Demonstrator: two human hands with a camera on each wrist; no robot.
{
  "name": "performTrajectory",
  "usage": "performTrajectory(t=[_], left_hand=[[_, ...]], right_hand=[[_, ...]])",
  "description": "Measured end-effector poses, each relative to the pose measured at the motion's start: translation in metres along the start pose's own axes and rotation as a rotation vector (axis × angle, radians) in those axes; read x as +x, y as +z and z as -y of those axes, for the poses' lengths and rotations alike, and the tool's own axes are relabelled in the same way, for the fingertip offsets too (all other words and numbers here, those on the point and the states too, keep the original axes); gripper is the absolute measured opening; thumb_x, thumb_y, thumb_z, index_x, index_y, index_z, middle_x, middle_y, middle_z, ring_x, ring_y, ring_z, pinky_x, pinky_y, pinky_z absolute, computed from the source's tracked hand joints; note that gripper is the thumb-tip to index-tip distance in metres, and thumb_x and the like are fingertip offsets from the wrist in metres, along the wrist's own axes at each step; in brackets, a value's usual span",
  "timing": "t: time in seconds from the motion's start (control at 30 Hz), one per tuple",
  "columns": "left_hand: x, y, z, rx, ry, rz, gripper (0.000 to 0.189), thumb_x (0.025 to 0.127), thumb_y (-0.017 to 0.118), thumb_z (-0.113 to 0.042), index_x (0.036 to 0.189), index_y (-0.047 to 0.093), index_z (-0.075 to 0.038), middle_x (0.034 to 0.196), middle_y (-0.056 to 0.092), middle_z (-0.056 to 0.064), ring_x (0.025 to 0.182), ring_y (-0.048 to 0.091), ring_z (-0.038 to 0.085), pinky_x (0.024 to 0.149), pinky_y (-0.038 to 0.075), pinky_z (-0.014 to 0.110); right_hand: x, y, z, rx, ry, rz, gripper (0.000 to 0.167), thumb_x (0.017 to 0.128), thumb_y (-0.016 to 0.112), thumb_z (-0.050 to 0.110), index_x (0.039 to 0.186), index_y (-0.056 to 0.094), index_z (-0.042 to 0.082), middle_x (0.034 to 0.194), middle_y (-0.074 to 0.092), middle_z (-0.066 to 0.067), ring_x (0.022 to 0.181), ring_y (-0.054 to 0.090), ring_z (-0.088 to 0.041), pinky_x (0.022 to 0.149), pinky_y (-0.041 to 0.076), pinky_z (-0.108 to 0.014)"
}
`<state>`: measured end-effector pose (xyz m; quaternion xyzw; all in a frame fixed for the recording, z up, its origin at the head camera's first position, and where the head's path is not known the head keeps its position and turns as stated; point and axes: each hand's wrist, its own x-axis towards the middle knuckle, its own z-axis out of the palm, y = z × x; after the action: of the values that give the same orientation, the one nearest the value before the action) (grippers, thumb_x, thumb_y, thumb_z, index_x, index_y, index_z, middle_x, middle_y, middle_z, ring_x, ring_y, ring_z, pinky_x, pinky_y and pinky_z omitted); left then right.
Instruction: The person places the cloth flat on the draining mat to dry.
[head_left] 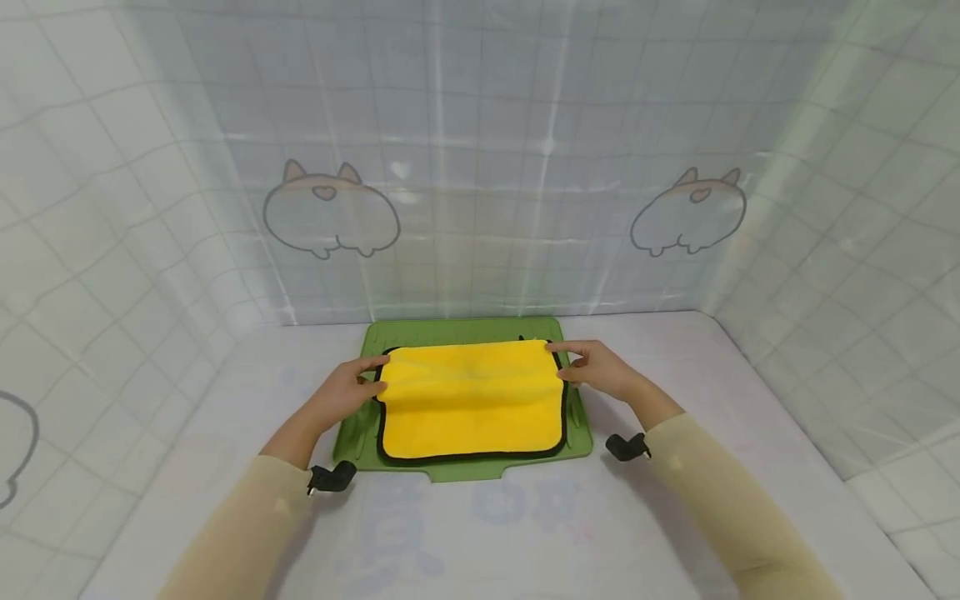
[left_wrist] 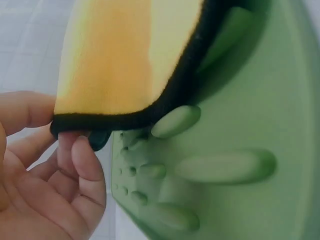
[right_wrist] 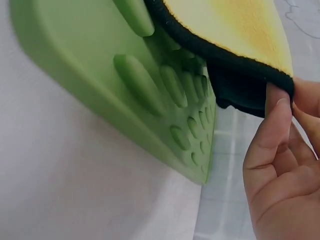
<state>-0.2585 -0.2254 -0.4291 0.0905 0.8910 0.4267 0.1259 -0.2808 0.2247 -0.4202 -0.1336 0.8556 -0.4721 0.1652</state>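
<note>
Head view shows a yellow microfiber cloth (head_left: 471, 400) with black edging lying on a green ridged tray (head_left: 582, 421) in the middle of the table (head_left: 750, 392). Its far edge is a smooth fold, so the cloth appears already folded once; any further fold looks not yet made. The left hand (head_left: 347, 392) pinches the far left corner between thumb and fingers, as the left wrist view confirms, the corner lifted off the tray. The right hand (head_left: 600, 371) pinches the far right corner likewise, raised just above the tray's ridges. The tray holds only the cloth. Around the table stands a pale gridded backdrop (head_left: 480, 167) printed with cartoon animals.
</note>
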Motion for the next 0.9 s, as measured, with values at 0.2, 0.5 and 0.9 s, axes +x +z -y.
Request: performTrajectory(t=[0.2, 0.5, 0.9], left_hand=[[-0.011, 0.001, -0.002, 0.076, -0.033, 0.097, 0.054, 0.099, 0.064, -0.022, 0.148, 0.048, -0.004, 0.150, 0.042, 0.025, 0.133, 0.045, 0.044, 0.099, 0.048, 0.052], [-0.021, 0.005, -0.004, 0.126, -0.051, 0.165, 0.051, 0.094, 0.071, -0.020, 0.138, 0.057, 0.002, 0.140, 0.051, 0.026, 0.121, 0.054, 0.039, 0.094, 0.050, 0.049], [-0.004, 0.006, -0.004, 0.106, -0.068, 0.137, 0.048, 0.104, 0.056, -0.028, 0.145, 0.050, -0.005, 0.137, 0.052, 0.025, 0.109, 0.059, 0.033, 0.089, 0.051, 0.048]], right_hand=[[-0.009, 0.000, 0.000, -0.050, 0.075, 0.094, 0.048, 0.092, 0.074, 0.013, 0.138, 0.062, 0.018, 0.137, 0.058, -0.012, 0.077, 0.061, -0.024, 0.075, 0.053, -0.039], [-0.012, 0.003, 0.000, -0.105, 0.105, 0.224, 0.047, 0.090, 0.076, 0.012, 0.135, 0.064, 0.016, 0.138, 0.058, -0.010, 0.071, 0.059, -0.018, 0.073, 0.055, -0.036], [0.002, -0.003, 0.006, -0.110, 0.026, 0.221, 0.054, 0.098, 0.067, 0.018, 0.149, 0.049, 0.013, 0.145, 0.050, -0.021, 0.115, 0.062, -0.029, 0.090, 0.055, -0.044]])
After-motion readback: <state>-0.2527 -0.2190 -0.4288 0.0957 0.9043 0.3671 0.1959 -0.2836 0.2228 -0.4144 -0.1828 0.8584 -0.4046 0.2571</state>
